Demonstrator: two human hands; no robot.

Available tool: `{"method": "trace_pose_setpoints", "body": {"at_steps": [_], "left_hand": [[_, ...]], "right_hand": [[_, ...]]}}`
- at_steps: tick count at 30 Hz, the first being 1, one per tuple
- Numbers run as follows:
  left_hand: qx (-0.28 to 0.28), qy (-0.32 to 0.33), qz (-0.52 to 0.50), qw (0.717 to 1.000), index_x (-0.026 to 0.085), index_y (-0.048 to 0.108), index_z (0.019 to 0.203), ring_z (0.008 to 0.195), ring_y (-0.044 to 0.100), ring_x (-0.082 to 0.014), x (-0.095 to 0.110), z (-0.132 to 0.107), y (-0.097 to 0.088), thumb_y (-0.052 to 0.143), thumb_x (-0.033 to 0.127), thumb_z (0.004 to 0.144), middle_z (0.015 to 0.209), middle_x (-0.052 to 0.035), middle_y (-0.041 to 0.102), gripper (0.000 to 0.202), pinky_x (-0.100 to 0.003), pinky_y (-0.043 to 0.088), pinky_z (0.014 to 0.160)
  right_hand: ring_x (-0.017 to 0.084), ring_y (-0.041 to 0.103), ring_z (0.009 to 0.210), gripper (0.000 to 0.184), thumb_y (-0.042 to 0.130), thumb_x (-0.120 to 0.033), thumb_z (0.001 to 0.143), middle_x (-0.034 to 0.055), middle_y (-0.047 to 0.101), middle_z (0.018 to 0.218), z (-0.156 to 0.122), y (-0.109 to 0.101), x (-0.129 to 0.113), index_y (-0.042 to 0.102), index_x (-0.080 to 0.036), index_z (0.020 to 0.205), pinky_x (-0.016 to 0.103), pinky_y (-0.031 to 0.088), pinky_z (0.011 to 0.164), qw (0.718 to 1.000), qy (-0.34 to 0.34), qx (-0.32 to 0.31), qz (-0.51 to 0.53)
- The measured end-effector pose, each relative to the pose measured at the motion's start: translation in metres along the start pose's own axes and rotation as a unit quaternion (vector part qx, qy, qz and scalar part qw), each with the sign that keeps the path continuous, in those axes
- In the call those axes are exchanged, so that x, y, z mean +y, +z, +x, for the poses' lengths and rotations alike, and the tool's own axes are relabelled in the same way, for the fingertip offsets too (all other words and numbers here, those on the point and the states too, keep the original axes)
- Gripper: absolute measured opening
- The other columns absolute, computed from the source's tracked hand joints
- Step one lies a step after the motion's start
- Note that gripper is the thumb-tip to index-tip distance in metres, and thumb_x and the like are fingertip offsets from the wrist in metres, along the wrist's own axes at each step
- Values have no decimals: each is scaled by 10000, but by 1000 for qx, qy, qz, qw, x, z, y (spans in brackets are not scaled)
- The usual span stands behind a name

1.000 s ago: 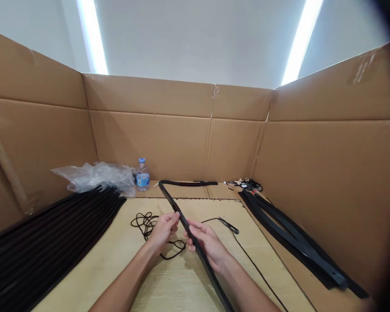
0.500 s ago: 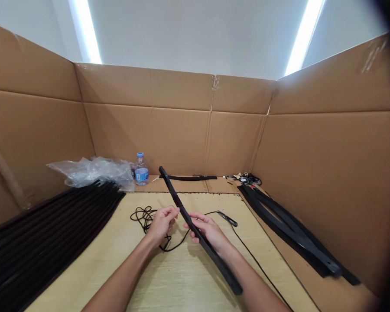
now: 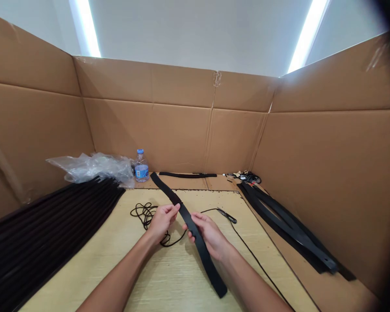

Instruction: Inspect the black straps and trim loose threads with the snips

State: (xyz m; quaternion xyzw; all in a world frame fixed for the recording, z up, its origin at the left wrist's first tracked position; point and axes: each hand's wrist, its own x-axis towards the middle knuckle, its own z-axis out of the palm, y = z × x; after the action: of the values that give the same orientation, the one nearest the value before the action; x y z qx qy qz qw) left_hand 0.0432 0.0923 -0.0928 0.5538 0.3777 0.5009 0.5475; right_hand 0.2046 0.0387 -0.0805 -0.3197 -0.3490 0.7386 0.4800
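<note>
My left forearm [image 3: 117,273] and right forearm [image 3: 250,281] are uncovered above the wood-grain table top [image 3: 169,281], and no sleeve shows on either one. Over the same table top, my left hand [image 3: 162,223] and right hand [image 3: 208,236] are bare, slender and smooth-skinned, with long tapered fingers.

The matt black rubber strip [image 3: 198,247] looks smooth; the desk [image 3: 169,281] is pale wood-grain laminate; glossy crumpled plastic film [image 3: 91,169] lies at eleven o'clock.

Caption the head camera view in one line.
Left hand and right hand hold a flat black strip over a pale work surface beside a tangled black cord, inside cardboard walls.
</note>
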Motion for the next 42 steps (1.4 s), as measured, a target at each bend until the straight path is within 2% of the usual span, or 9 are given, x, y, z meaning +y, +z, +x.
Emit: {"method": "trace_pose_setpoints", "body": {"at_steps": [5,9,14,19,23,29,33,37,42], "left_hand": [[-51,-28,-25,998,173,383,530,421,121,-51,4,-6,2,652,648,662,467,76,228,561,-222,53,417],[-65,-37,-45,996,177,392,550,404,115,-48,7,-8,5,668,629,655,464,82,227,540,-215,50,406],[-7,-19,1,1000,173,417,534,383,157,-52,5,-2,0,661,566,682,448,75,246,485,-214,74,396],[-3,-22,24,999,166,448,527,388,180,-59,3,-2,-5,589,495,712,452,61,259,403,-213,82,397],[-23,-23,11,999,161,480,563,396,160,-63,5,-7,0,564,521,719,457,61,252,401,-212,83,395],[-26,-9,6,1000,179,404,540,386,148,-51,5,-6,2,638,598,696,450,73,250,505,-210,84,395],[-11,-9,16,1000,175,417,531,373,146,-48,4,-4,0,649,597,691,441,72,254,508,-220,68,394],[-12,-16,2,1000,183,380,524,380,138,-51,3,-4,1,631,620,694,449,72,246,532,-223,59,394],[-58,-11,10,998,180,385,523,394,141,-52,6,-9,4,626,626,692,456,65,267,534,-224,59,402]], "right_hand": [[79,518,561,360,753,-324,657,21,558,688,-8,-4,-4,579,-79,856,188,443,467,995,49,-78,-35],[114,546,482,476,795,-356,584,14,610,706,-7,-7,-4,433,-158,822,192,398,378,992,19,-84,-92],[100,512,455,509,659,-572,674,64,650,721,2,-6,-3,419,-168,873,179,346,388,995,-34,-61,-74],[81,501,538,538,787,-339,567,24,610,732,1,-6,-2,564,-140,1014,188,399,467,998,14,27,-49],[45,441,495,388,770,-363,613,11,535,640,-1,-7,-1,605,-77,817,166,359,445,999,16,-22,-38],[97,537,502,450,759,-399,631,16,594,681,-4,-4,0,476,-142,868,201,413,453,999,8,-22,-33],[80,507,464,487,718,-465,663,61,647,856,-1,-1,-1,387,-181,880,161,302,373,999,-33,-35,-13],[67,474,461,507,723,-478,650,64,640,784,1,-3,-1,469,-144,935,161,291,388,999,-29,-15,-24],[50,431,460,421,712,-438,689,-22,499,571,-6,-5,-2,570,-89,877,179,384,451,993,13,-83,-81]]}}
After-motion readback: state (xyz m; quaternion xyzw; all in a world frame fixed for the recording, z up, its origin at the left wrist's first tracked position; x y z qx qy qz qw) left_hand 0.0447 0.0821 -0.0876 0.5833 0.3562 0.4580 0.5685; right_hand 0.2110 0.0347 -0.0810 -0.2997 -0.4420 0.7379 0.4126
